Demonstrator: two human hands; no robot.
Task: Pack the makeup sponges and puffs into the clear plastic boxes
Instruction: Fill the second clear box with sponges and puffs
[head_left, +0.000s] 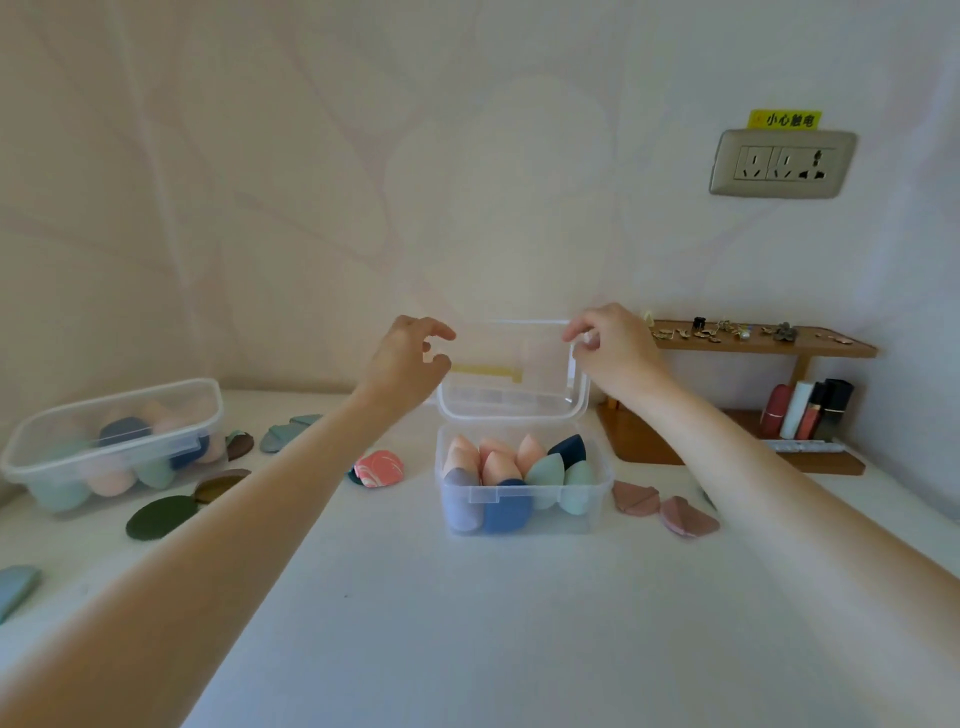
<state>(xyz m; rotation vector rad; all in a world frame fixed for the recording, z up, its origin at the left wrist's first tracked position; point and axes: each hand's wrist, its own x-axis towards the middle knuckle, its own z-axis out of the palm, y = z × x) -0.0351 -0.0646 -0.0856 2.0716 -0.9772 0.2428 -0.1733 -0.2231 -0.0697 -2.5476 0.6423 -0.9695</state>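
Both arms reach forward, left grip and right grip raised, fingers curled.

I see a clear, glossy plastic box holding matt foam sponges, on a smooth white table, beside a wooden shelf.

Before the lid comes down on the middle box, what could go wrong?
1. The sponges stand tall, their tips near the rim of the box; the lid may press on them and fail to latch.
2. Left hand and right hand are only at the lid's top corners, so it could close skewed.
3. Pink puffs and the marbled puff lie loose on the table, unpacked.
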